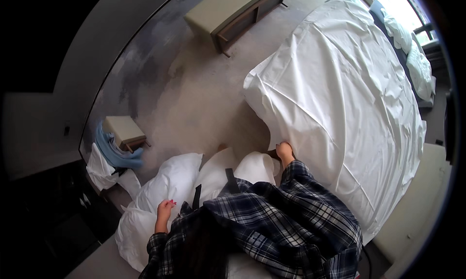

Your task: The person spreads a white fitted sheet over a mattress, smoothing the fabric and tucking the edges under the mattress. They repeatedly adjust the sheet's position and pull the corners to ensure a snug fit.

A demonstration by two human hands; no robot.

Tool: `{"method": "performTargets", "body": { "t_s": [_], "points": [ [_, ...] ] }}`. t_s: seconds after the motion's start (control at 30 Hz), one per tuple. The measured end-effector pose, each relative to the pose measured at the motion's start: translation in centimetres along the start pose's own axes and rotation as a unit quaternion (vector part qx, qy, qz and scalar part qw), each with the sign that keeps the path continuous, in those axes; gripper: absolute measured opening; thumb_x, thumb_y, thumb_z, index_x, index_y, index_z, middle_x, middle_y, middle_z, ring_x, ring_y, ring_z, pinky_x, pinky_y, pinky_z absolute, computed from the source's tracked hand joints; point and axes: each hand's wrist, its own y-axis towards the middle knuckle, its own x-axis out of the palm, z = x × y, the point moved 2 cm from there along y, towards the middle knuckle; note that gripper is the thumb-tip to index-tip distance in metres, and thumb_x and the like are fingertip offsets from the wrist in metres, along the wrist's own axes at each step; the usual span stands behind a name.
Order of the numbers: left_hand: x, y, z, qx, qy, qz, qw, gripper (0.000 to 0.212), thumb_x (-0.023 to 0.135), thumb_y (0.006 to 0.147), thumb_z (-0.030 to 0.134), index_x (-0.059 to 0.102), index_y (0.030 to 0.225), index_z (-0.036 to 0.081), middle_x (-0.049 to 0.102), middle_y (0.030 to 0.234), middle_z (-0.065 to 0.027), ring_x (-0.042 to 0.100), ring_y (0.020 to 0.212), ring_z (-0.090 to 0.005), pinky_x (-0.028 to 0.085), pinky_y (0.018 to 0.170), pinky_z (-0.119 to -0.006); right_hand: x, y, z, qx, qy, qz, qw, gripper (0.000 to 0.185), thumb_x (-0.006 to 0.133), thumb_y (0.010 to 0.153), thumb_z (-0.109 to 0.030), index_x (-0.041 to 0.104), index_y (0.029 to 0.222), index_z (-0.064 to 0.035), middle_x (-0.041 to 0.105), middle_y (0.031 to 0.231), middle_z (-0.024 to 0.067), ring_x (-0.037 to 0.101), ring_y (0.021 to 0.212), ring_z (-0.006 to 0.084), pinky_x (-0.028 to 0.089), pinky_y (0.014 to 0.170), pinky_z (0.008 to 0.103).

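A broad white bed sheet (349,97) lies creased over a bed on the right, and its near corner edge hangs over the floor. At that hanging edge, my right hand (284,150) is closed on the sheet. My left hand (166,208) is at the lower left with its fingers curled, in front of a white pillow (171,173). Whether it pinches anything is too small to tell. Another white bundle (136,230) lies beside my left forearm. White fabric (255,168) also shows in front of my body, between the two hands.
A beige upholstered bench (222,11) with a wooden frame stands on the patterned carpet (174,93) ahead. Left is a small beige stool (125,128) with blue cloth (111,149) and white cloth (100,170) by it. White bedding (418,68) rests near the window. A pale panel (415,195) borders the bed.
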Motion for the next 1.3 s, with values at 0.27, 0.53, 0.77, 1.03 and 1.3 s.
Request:
{"method": "performTargets", "body": {
  "t_s": [0.27, 0.53, 0.77, 1.03, 1.3],
  "points": [
    [3.1, 18.6, 24.7, 0.076, -0.009, -0.121, 0.99, 0.015, 0.051, 0.086, 0.017, 0.056, 0.078, 0.005, 0.063, 0.079, -0.0067, 0.059, 0.068, -0.0116, 0.045, 0.06, -0.021, -4.4, -7.2, -5.8, 0.184, 0.797, -0.067, 0.571, 0.015, 0.057, 0.081, -0.015, 0.062, 0.087, -0.0022, 0.059, 0.073, 0.0063, 0.055, 0.069, 0.0164, 0.044, 0.064, 0.0311],
    [19.7, 25.0, 41.5, 0.0, -0.031, -0.273, 0.961, 0.047, 0.053, 0.08, 0.049, 0.05, 0.103, 0.008, 0.056, 0.107, -0.0102, 0.044, 0.112, -0.0267, 0.029, 0.095, -0.046, -16.9, -14.5, -19.5, 0.189, 0.724, -0.155, 0.645, 0.015, 0.055, 0.083, -0.018, 0.058, 0.083, -0.0026, 0.058, 0.075, 0.0019, 0.053, 0.066, 0.0101, 0.044, 0.063, 0.0256],
    [30.1, 14.2, 50.5, -0.177, 0.049, -0.437, 0.881, 0.089, 0.056, 0.07, 0.064, 0.029, 0.131, 0.005, 0.041, 0.124, -0.0164, 0.037, 0.117, -0.0342, 0.027, 0.097, -0.051, -16.4, -11.5, -26.6, 0.078, 0.651, -0.031, 0.754, 0.015, 0.057, 0.082, -0.018, 0.058, 0.083, -0.0031, 0.059, 0.077, 0.0034, 0.055, 0.068, 0.0115, 0.045, 0.065, 0.0264],
    [37.4, 24.8, 55.2, 0.031, 0.291, -0.355, 0.888, 0.046, 0.043, 0.057, 0.001, 0.038, 0.102, 0.001, 0.044, 0.095, -0.0132, 0.05, 0.084, -0.0292, 0.047, 0.074, -0.047, -16.0, -17.6, -37.0, 0.101, 0.719, 0.21, 0.655, 0.014, 0.059, 0.081, -0.018, 0.058, 0.084, -0.0036, 0.06, 0.08, 0.0051, 0.057, 0.07, 0.0132, 0.046, 0.068, 0.0274],
    [27.5, 10.8, 63.5, -0.058, 0.157, -0.735, 0.657, 0.01, 0.041, 0.063, -0.003, 0.045, 0.069, 0.004, 0.051, 0.074, -0.0077, 0.051, 0.071, -0.0232, 0.044, 0.084, -0.036, -17.9, -23.6, -46.5, 0.026, 0.701, 0.664, 0.258, 0.016, 0.051, 0.086, -0.018, 0.049, 0.073, -0.0074, 0.058, 0.094, 0.0088, 0.055, 0.089, 0.0206, 0.046, 0.078, 0.0366]
  ]
}}
